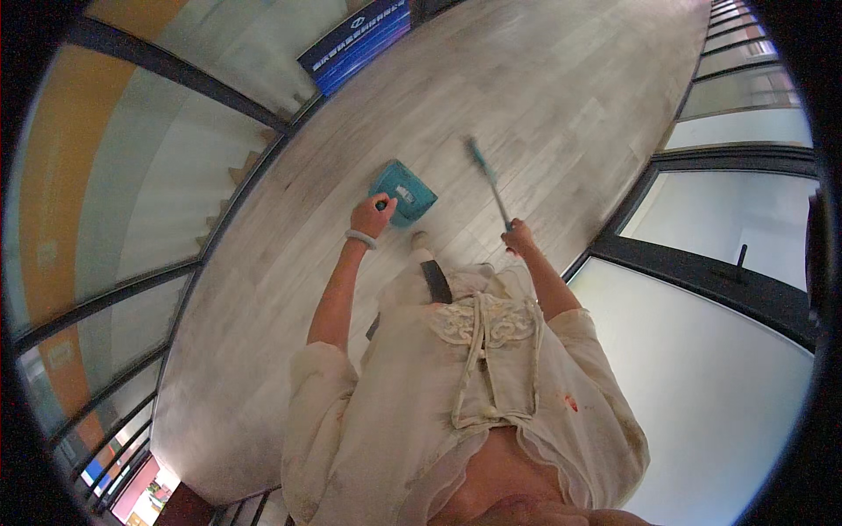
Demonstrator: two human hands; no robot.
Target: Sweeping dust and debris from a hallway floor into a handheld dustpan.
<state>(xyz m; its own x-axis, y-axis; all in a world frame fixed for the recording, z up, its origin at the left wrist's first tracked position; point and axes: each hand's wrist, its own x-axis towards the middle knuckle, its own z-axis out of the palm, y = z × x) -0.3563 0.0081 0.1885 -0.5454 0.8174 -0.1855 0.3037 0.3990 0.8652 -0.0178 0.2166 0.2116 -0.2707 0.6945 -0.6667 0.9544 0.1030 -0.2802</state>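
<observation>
My left hand (373, 215) is closed around the dark upright handle of a teal dustpan (409, 187). The pan hangs or rests low in front of me, near my left foot; whether it touches the floor I cannot tell. A pale patch shows inside it. My right hand (518, 238) grips the long grey handle of a broom (490, 174). Its teal head with dark bristles points forward, away from my body, and is blurred. A gap of floor lies between the broom head and the dustpan.
Light wood-plank flooring (552, 85) runs along a corridor. Black-framed glass panels (151, 191) line the left side. A blue sign with writing (358, 43) stands against them farther ahead. To the right is a black-framed frosted-glass door (684, 368) with a dark handle (742, 256).
</observation>
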